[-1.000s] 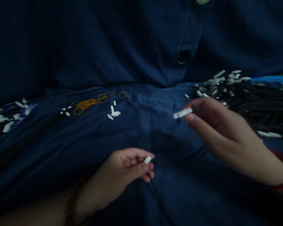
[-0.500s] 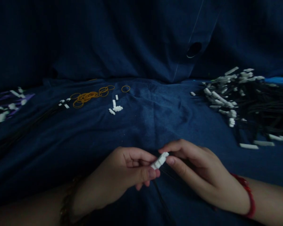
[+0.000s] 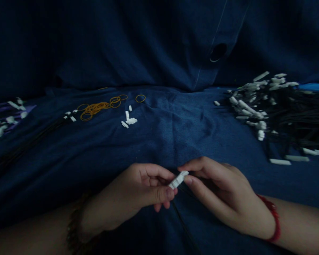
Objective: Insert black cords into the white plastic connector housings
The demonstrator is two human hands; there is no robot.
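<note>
Bridging left hand (image 3: pixel 138 191) and right hand (image 3: pixel 225 194) — white connector (image 3: pixel 178 180), pinched between fingertips (image 3: pixel 169 193).

The connector (image 3: pixel 178 179) that I hold is white; the cable (image 3: pixel 182 220) below it is black. My bracelet (image 3: pixel 275 219) at the right is red. The cloth (image 3: pixel 154 145) has dark blue colour, the rubber bands (image 3: pixel 98 107) are orange-yellow, the loose pieces (image 3: pixel 131 120) white.
</note>
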